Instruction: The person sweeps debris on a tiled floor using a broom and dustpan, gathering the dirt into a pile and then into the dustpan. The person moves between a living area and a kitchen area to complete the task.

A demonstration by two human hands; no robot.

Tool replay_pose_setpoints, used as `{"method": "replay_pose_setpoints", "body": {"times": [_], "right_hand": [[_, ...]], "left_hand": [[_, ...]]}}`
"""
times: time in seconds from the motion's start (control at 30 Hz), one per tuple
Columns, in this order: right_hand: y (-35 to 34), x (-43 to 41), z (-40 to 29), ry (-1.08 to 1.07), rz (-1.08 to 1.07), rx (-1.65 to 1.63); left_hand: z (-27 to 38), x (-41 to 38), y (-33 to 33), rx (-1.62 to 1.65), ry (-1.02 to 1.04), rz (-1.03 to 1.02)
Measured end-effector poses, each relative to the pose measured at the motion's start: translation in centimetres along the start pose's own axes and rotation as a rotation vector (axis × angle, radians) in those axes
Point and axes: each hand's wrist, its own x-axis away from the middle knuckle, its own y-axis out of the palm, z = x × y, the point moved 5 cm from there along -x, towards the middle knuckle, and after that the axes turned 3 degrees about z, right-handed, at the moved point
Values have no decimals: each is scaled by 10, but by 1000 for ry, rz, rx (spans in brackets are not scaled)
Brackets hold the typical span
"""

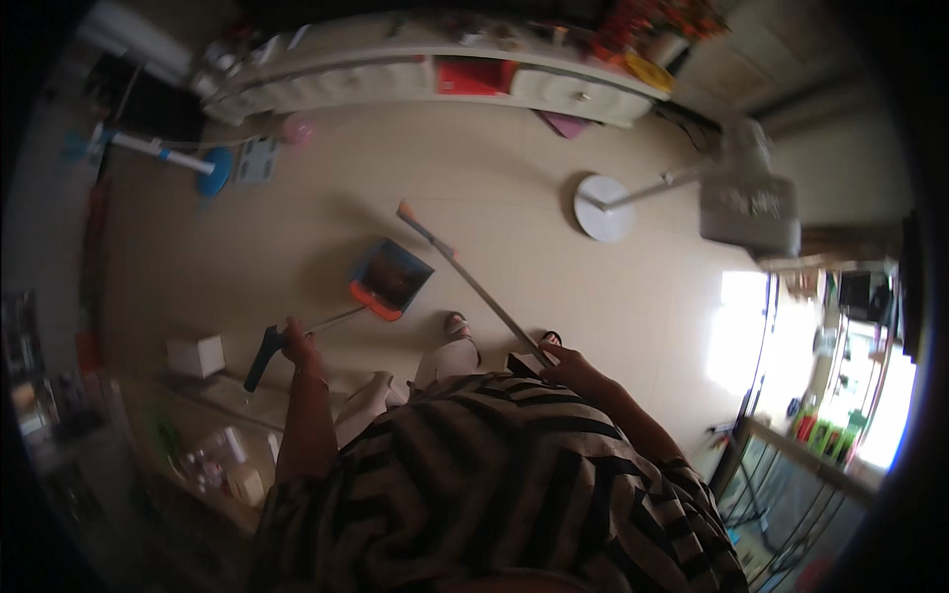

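My left hand (302,347) is closed around the upper handle of a long-handled dustpan (394,278), just beside its dark blue grip. The dustpan is dark blue with an orange rim on the handle side; dark bits seem to lie inside, too blurred to name. My right hand (569,368) grips a long metal pole (493,304), which slants forward and left to a narrow grey and orange head (426,228). That head, seemingly of a broom or floor wiper, is beyond the dustpan and apart from it. My sandalled feet show between the two tools.
A long white cabinet (400,78) with drawers runs along the far side. A fan-like appliance (749,207) with a round white base (606,208) stands at right. At left are a blue-based stand (215,172), a scale (257,159) and a pink ball (298,129); a white box (196,356) is nearer.
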Motion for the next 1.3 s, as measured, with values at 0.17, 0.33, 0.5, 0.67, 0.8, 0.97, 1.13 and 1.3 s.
{"method": "replay_pose_setpoints", "body": {"times": [0.17,0.33,0.5,0.67,0.8,0.97,1.13,1.3], "right_hand": [[-11,-27,-68,171,22,-54],[-33,-120,-117,120,142,-183],[-18,-221,-168,96,79,-11],[45,-242,-244,-229,-210,675],[50,-257,-325,-30,-533,738],[81,-268,-403,35,-691,758],[169,-332,-474,-92,-563,710],[308,-415,-555,-241,-442,713]], "left_hand": [[15,-14,-60,39,-39,96],[-10,-37,-117,144,-69,229],[-23,-66,-147,77,-8,350],[0,-68,-126,413,-87,603],[15,-72,-129,479,-135,779],[13,-74,-161,485,-191,825],[3,-85,-211,633,-211,880],[7,-125,-257,704,-226,999]]}}
